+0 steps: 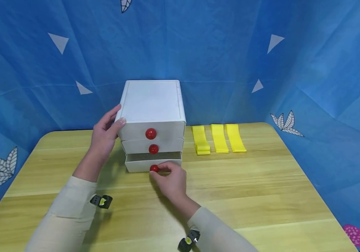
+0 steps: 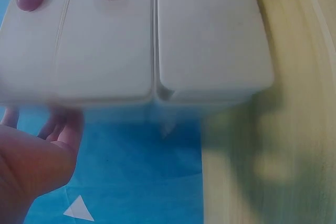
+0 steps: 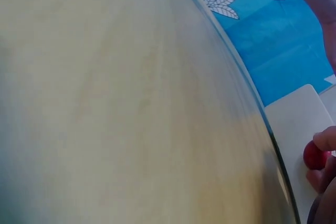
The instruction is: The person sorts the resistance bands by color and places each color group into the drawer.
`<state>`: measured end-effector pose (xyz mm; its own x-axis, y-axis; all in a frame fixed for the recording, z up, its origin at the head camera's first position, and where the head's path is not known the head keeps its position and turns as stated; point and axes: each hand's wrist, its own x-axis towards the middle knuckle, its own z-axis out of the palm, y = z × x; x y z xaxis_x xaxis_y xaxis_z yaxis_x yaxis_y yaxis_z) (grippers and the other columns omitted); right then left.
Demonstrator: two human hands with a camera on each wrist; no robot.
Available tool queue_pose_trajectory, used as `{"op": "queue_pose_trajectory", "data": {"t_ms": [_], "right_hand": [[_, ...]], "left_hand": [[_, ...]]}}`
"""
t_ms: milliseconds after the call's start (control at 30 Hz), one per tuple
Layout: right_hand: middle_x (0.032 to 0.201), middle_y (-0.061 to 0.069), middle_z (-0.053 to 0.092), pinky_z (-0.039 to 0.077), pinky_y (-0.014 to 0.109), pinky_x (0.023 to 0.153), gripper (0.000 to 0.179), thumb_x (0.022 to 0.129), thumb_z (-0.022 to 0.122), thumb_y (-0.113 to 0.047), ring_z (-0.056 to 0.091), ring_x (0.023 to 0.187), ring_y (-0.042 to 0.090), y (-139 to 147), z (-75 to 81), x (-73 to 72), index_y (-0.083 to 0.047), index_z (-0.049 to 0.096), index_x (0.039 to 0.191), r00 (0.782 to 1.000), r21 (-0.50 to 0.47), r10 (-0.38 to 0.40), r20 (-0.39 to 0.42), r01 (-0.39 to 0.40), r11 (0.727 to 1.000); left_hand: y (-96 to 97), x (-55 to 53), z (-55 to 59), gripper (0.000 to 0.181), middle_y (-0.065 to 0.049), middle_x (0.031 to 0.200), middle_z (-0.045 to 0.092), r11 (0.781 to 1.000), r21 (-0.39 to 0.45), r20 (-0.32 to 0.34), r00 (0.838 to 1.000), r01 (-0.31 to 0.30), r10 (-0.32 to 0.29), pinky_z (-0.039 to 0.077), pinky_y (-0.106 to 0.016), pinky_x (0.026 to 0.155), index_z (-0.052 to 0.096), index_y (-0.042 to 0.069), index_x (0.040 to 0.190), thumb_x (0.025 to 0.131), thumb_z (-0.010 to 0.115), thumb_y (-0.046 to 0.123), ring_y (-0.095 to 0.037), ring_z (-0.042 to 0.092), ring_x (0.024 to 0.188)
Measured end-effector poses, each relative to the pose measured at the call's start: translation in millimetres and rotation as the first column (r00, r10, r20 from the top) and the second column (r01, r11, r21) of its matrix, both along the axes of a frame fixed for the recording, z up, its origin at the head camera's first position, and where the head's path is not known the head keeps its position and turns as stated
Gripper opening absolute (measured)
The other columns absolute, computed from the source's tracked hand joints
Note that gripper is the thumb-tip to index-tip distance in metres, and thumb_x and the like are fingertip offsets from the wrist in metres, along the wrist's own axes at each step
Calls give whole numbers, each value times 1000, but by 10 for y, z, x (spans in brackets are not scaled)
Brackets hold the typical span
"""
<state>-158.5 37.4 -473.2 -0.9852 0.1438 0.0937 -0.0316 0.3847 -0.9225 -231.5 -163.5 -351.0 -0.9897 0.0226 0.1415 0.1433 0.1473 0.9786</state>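
Observation:
A white three-drawer box (image 1: pixel 154 99) stands near the back of the table, each drawer fitted with a red round knob. Its bottom drawer (image 1: pixel 139 166) is pulled partly out, and the part of its inside that shows looks bare. My right hand (image 1: pixel 172 178) pinches the bottom red knob (image 3: pixel 314 157) between thumb and fingers. Against the box's left side rests my left hand (image 1: pixel 104 134), its thumb by the front upper edge and its fingers along the side wall. The upper two drawers, with their knobs (image 1: pixel 151 133), are closed.
Several folded yellow strips, among them a left one (image 1: pixel 200 140), a middle one (image 1: pixel 219 138) and a right one (image 1: pixel 235 138), lie right of the box on the wooden table (image 1: pixel 262 196). A blue patterned cloth (image 1: pixel 217 42) hangs behind the table's back edge.

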Motion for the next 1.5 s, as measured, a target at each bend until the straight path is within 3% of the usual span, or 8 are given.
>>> {"op": "queue_pose_trajectory", "data": {"t_ms": [333,733,1200,1500], "right_hand": [[84,-15,69,52,34,78,17,76,89,-22,64,81,8,93,54,171,-20,77,88,998,4,67,-17,-67,998],[81,-14,70,52,30,74,18,75,90,-22,64,76,6,161,59,351,-19,76,86,990,13,138,-9,-138,990],[83,-12,72,55,25,65,17,75,90,-19,65,73,7,209,8,604,-16,76,85,980,-31,193,-54,-195,980],[83,-12,72,49,23,53,17,75,90,-22,60,66,6,221,19,743,-16,77,85,974,-7,220,-55,-221,975]], "left_hand": [[7,-5,6,56,-5,155,38,1000,-13,14,1000,-7,7,38,-53,108,39,37,154,102,58,38,-28,41,135],[-11,-17,4,56,-7,156,37,1000,-7,5,1000,-5,5,37,-54,107,38,35,155,102,57,37,-29,40,136],[6,15,19,55,-6,155,38,999,-48,24,999,-21,23,38,-53,108,38,39,154,102,56,41,-29,41,135],[1,9,-5,55,-6,156,37,999,-33,14,1000,-9,10,37,-53,108,37,37,155,103,56,37,-30,40,136]]}}
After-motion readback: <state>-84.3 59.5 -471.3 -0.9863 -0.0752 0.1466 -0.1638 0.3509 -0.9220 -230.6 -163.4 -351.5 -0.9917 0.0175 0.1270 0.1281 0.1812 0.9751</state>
